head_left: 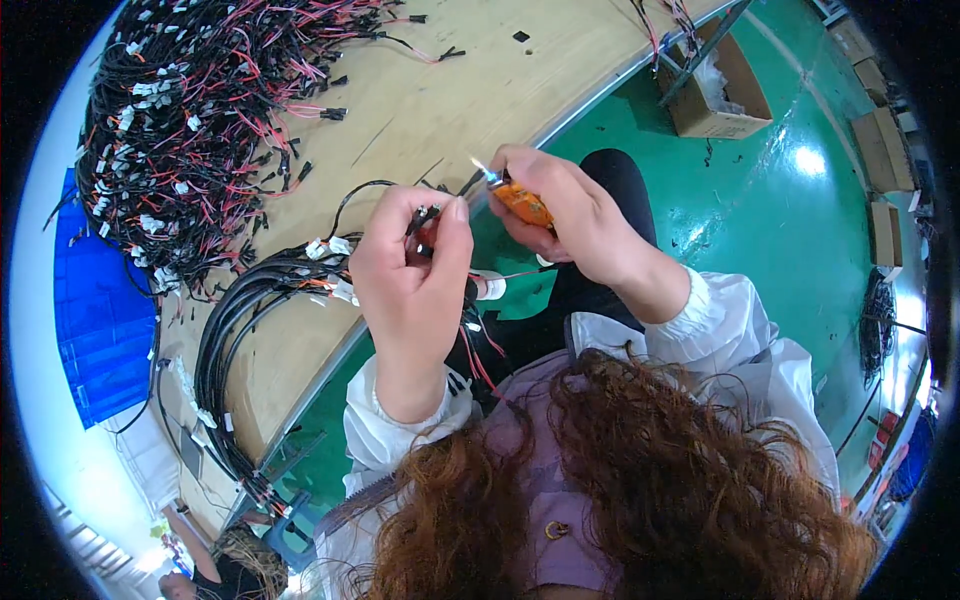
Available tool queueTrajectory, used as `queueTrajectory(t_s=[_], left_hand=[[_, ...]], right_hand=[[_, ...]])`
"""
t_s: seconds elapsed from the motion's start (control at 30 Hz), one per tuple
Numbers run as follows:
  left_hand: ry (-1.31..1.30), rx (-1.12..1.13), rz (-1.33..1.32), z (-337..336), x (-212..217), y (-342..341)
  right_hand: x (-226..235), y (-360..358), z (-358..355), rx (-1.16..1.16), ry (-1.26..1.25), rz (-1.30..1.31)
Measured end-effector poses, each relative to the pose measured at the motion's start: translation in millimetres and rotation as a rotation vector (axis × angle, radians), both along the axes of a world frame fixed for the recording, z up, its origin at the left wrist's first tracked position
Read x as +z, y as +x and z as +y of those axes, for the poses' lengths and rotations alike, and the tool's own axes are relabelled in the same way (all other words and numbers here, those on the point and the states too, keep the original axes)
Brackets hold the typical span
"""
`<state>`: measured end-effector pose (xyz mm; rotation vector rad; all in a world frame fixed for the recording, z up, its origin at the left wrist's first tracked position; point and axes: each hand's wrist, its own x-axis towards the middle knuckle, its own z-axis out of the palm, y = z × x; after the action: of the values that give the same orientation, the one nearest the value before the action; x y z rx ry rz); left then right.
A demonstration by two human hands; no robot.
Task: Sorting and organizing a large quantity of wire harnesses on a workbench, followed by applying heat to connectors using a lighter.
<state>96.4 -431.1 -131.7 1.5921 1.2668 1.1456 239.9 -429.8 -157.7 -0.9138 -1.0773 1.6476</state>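
Observation:
My right hand (pixel 590 225) is wrapped round an orange lighter (pixel 527 204), and a small flame (pixel 481 166) burns at its top. Pinched between the thumb and fingers of my left hand (pixel 408 295) are thin wires (pixel 427 236), dark and reddish, with their ends sticking up. The flame is a short way to the right of these ends and apart from them. Red and black wires (pixel 478 355) hang down below my left hand. Beside it, a thick bundle of black cables (pixel 240 305) with white connectors curves over the table's near edge.
A large heap of black and red wire harnesses (pixel 190 130) covers the far left of the wooden table (pixel 440 110). Blue sheeting (pixel 105 320) hangs at the left. Cardboard boxes (pixel 722 122) stand on the green floor at the right. Another person (pixel 215 570) is at the lower left.

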Motion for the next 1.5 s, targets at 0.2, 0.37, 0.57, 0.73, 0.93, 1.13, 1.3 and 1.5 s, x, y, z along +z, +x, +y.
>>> queueTrajectory(t_s=[0.2, 0.37, 0.57, 0.73, 0.93, 1.13, 1.3, 1.5], left_hand=[[0.046, -0.004, 0.021, 1.0, -2.6, 0.2], [0.003, -0.002, 0.021, -0.3, 0.2, 0.5], [0.0, 0.003, -0.007, 0.8, -2.0, -1.0], [-0.02, 0.0, -0.007, 1.1, -2.0, 0.7], [-0.031, 0.004, -0.017, 1.6, -2.0, -1.3], [-0.038, 0.007, -0.004, 2.4, -2.8, -1.2], [-0.056, -0.012, -0.02, 2.1, -0.6, -0.5], [-0.069, 0.032, -0.031, -0.1, 3.0, -1.9]], right_hand=[[1.1, -1.6, -2.8, 0.009, 0.015, -0.027], [-0.4, -0.4, 1.3, 0.023, 0.0, -0.019], [4.2, -1.7, -0.2, 0.023, 0.01, -0.031], [2.0, 0.8, 2.5, 0.037, 0.027, -0.071], [-0.8, -0.8, 2.5, 0.023, 0.028, -0.084], [2.6, -0.8, 0.6, 0.031, 0.013, -0.068], [3.8, -1.2, 0.5, 0.046, 0.001, 0.018], [0.2, -4.2, 3.6, 0.064, -0.017, -0.017]])
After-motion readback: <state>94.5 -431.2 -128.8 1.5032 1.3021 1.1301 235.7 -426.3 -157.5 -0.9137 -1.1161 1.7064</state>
